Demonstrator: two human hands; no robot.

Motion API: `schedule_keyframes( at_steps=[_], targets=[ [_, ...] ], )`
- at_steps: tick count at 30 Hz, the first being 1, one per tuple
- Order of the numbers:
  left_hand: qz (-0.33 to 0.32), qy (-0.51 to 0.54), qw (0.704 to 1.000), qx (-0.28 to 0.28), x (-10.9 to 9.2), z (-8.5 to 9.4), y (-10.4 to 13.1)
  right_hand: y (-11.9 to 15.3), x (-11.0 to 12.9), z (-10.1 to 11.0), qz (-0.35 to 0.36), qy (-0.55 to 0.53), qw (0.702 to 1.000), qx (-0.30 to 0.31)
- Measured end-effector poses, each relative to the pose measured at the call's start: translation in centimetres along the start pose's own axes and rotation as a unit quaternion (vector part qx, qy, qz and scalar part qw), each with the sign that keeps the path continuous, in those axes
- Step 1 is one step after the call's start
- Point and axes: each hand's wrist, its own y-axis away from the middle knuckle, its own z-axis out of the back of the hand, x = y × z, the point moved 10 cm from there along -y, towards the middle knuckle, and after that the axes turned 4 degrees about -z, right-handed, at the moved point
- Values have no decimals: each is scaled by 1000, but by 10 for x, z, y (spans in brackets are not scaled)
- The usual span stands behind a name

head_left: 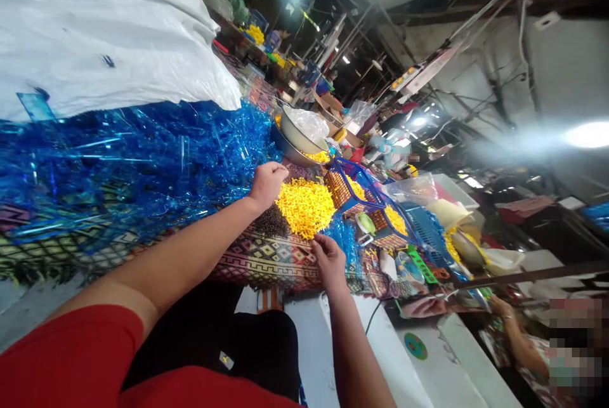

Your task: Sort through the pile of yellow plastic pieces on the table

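Note:
A heap of small yellow pieces point(307, 208) lies on a patterned woven mat point(266, 259). My left hand point(267, 187) is closed at the heap's upper left edge, thumb and fingers pressed together. Opposite it, at the lower right edge, my right hand point(330, 262) is pinched, its fingertips by the yellow pieces. Whatever either hand may hold is too small to make out. Beneath my left wrist, a pile of tiny dark pieces point(272, 223) touches the yellow heap.
Crumpled clear blue plastic point(143, 160) spreads over the left, under a big white sack point(104, 27). Beyond the heap stand bowls point(295, 148) and blue-rimmed baskets point(345, 195) with more yellow pieces. A green round item point(366, 223) sits beside them. Another person's arm point(518, 338) shows at right.

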Motion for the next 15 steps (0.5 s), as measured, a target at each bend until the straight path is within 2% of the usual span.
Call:
schedule_keyframes(
  at_steps=[3, 8, 10, 12, 15],
  targets=[
    [110, 119, 986, -40, 7, -4, -9, -19, 12, -7, 54, 51, 997, 12],
    [141, 252, 955, -62, -3, -15, -25, -61, 37, -35, 143, 130, 980, 47],
    [129, 259, 955, -67, 0, -10, -31, -80, 39, -41, 168, 159, 972, 43],
    [122, 245, 958, -90, 10, 3, -34, -99, 34, -47, 176, 179, 967, 40],
    [133, 230, 953, -146, 26, 24, -35, -125, 28, -68, 192, 203, 957, 81]
  ],
)
